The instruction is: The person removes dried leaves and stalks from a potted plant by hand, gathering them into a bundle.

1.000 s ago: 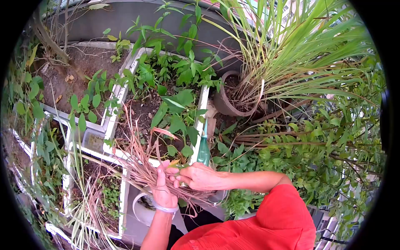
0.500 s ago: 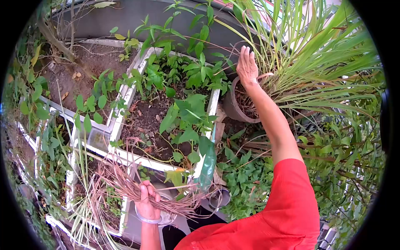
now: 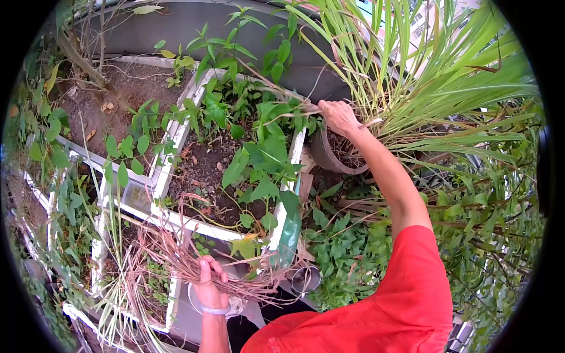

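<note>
The left hand (image 3: 210, 288) has its fingers curled closed around a bundle of dry grass blades (image 3: 194, 265), which lies roughly sideways across the palm, its loose ends spreading out on both sides. A pale band (image 3: 216, 310) circles that wrist. The bundle is in front of the person, just below the near edge of a white-rimmed planter box (image 3: 297, 147) holding soil and leafy green plants.

The right hand (image 3: 340, 119) reaches forward to the left side of a round pot (image 3: 331, 157), beside the base of a tall clump of long green grass (image 3: 435, 88). Its fingers are closed on a few dry strands (image 3: 294, 97), which stretch out to the left over the leafy plants; it is hard to tell whether they are still attached to the clump.

A green plastic bottle (image 3: 289, 235) stands against the planter box's right side, and a small pot (image 3: 306, 279) sits near the bottle's lower end.
</note>
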`<control>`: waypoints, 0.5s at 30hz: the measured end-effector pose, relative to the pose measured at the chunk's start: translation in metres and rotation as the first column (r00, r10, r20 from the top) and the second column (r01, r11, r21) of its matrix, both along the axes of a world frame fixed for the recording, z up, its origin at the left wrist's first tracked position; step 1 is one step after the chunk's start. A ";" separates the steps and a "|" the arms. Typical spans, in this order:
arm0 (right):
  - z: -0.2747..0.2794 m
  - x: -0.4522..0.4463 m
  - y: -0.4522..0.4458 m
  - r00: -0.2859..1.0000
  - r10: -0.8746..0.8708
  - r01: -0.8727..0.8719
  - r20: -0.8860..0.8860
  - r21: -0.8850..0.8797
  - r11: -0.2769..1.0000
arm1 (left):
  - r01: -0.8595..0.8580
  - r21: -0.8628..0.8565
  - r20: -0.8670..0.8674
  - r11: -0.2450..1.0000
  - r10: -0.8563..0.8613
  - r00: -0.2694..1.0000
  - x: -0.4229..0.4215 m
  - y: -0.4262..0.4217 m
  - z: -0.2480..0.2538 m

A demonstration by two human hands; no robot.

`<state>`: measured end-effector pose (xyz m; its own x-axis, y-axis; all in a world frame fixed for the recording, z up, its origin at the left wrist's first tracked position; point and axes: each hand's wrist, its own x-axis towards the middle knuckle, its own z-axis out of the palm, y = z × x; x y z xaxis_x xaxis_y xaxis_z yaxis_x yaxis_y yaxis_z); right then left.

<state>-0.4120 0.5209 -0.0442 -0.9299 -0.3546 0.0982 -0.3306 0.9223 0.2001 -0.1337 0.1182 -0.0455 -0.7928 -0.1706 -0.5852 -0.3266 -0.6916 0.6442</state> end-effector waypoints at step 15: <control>0.004 0.033 0.019 0.901 -0.391 0.352 -0.187 -0.211 0.912 | -0.084 -0.002 -0.004 0.996 0.084 0.996 0.037 -0.020 0.009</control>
<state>-0.3794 0.5402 -0.0400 -0.9379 0.0530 0.3429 0.0778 0.9952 0.0589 -0.0970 0.0982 -0.0366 -0.7781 -0.2380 -0.5812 -0.2648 -0.7148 0.6472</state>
